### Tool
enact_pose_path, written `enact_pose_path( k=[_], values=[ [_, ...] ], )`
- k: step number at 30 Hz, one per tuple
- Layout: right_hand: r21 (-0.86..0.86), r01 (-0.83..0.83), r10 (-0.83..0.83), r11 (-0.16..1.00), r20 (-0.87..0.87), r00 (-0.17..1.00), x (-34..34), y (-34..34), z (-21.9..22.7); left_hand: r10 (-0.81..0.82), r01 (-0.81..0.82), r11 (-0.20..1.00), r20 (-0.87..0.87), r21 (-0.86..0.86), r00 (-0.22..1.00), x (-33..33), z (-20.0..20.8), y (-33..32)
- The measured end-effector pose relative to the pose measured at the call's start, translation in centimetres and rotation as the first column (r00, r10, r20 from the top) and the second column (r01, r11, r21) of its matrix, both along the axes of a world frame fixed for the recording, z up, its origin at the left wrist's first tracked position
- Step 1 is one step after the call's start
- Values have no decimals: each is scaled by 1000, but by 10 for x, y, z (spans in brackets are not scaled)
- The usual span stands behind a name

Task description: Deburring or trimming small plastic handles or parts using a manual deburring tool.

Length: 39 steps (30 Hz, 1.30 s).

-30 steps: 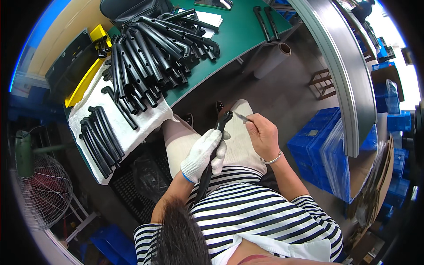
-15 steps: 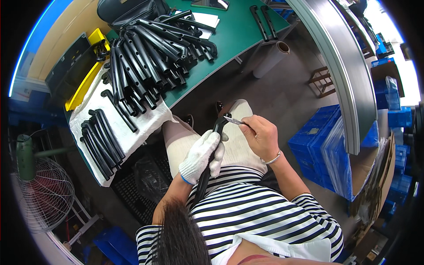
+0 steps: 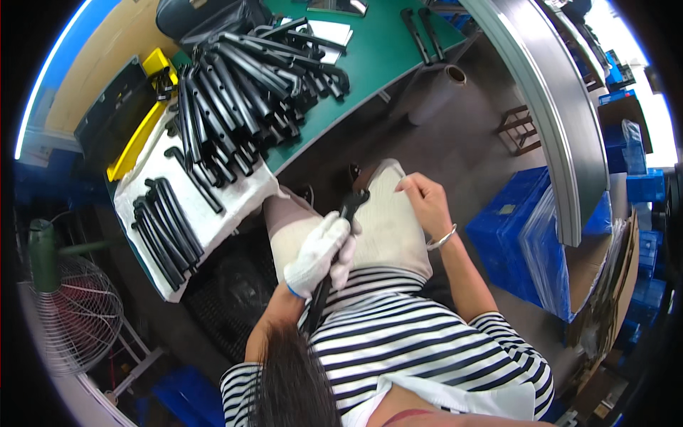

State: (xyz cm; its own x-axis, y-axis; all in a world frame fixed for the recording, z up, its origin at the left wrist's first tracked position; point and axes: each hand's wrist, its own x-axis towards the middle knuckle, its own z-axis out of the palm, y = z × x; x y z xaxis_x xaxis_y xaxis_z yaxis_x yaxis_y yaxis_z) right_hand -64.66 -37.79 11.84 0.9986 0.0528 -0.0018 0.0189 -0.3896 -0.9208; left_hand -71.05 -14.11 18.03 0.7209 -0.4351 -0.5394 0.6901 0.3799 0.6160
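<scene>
My left hand (image 3: 321,255), in a white knit glove, is wrapped around a black tube (image 3: 350,208) with a bent, knobbed end. That tube slants over my lap, its bent end pointing away from me and its lower part against my striped top. My bare right hand (image 3: 425,205) is closed and held apart, to the right of the tube's end. The small knife it held against the tube end half a second ago is hardly visible now, hidden or blurred by the fingers. On the white cloth (image 3: 238,208) to the left lies a row of similar black tubes (image 3: 167,231).
A large heap of black tubes (image 3: 235,92) covers part of the green table (image 3: 388,43), beside a yellow bin (image 3: 139,139) and a black bag (image 3: 206,21). A fan (image 3: 67,306) stands left. Blue crates (image 3: 509,238) and a metal-edged panel (image 3: 548,107) are on the right.
My right hand has moved up and right, taking the knife away from the tube end. The tube and my left hand have shifted slightly down and left.
</scene>
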Motion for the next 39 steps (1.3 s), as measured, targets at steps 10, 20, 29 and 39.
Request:
enact_pose_path(
  k=[10,20,29,39],
  values=[
    [491,-407,503,770,-75,861,8,42,32,-125,51,925,-174,-377,977,5,-12,-4],
    [498,-295,425,815,-170,889,8,43,28,-233,194,935,-101,-297,967,25,-22,-4],
    [226,-170,216,959,-199,956,0,51,13,-473,-170,680,604,713,641,25,-46,-27],
    [484,-265,260,834,77,962,8,15,17,-402,401,915,18,55,915,-8,-10,29]
  ],
)
